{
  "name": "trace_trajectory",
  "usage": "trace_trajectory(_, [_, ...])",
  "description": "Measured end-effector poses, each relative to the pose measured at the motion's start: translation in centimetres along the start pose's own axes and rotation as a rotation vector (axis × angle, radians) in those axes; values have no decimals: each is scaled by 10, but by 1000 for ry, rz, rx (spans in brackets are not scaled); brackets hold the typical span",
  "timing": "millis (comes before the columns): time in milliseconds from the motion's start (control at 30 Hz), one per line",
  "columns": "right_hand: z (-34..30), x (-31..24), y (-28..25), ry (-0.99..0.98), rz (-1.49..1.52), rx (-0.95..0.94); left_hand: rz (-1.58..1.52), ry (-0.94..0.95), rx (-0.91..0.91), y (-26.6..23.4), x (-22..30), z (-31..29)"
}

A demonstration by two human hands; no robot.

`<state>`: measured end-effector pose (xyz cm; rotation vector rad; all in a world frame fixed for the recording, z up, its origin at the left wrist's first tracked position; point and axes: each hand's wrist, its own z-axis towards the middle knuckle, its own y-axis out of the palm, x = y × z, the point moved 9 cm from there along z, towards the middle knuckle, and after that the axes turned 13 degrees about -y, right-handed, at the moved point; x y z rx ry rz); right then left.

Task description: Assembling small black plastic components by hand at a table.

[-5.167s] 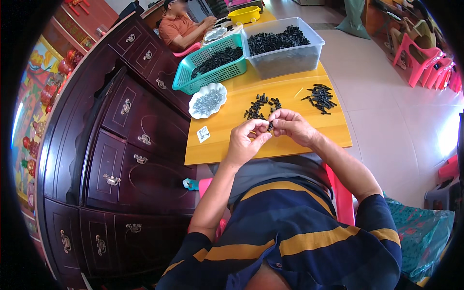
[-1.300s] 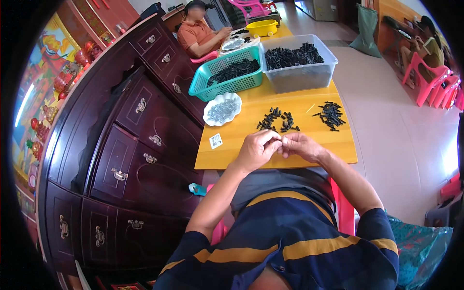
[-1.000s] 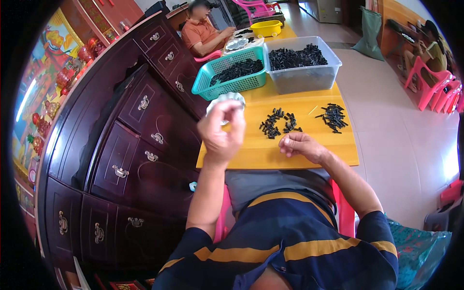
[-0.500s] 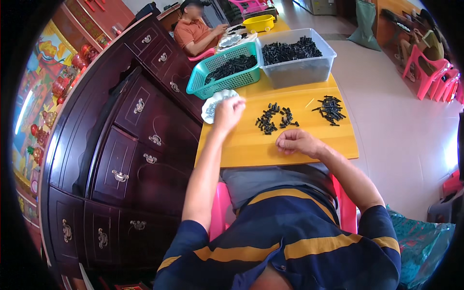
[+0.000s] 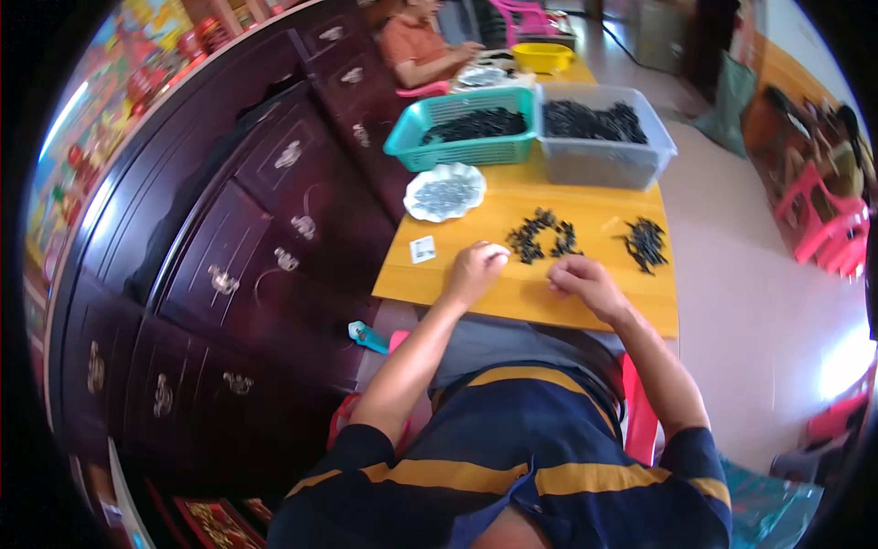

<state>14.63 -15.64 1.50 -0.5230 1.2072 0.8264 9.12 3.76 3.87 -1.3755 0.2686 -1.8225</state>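
My left hand [image 5: 477, 271] is over the near part of the yellow table [image 5: 412, 280], its fingers pinched together; anything between them is too small to make out. A short way to its right, my right hand [image 5: 587, 285] is also closed, thumb against the curled fingers, its contents hidden. Just beyond both hands lies a loose ring of short black plastic pieces [image 5: 523, 245]. A second heap of black pieces [image 5: 646, 243] is farther right. Beyond my left hand stands a white scalloped plate [image 5: 412, 203] with many small silvery parts [image 5: 444, 194].
A teal basket [image 5: 416, 156] and a clear tub [image 5: 604, 165], both holding black pieces, stand at the table's far side. A white card [image 5: 422, 249] lies left of my left hand. Dark drawers [image 5: 265, 201] border the left. Another person [image 5: 421, 55] sits beyond, near a yellow basin [image 5: 543, 59].
My left hand has come back from the plate to near my right hand. The white card, hidden before, now shows. The whole view has shifted, and my right hand remains by the black pieces.
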Motion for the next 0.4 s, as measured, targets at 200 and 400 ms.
trace_trajectory(200, [-17, -10, -43, -62, -98, 277, -44, 55, -57, 22, 11, -3])
trace_trajectory(400, [4, -12, -43, -158, -86, 199, 12, 10, 44, 10, -2, -1])
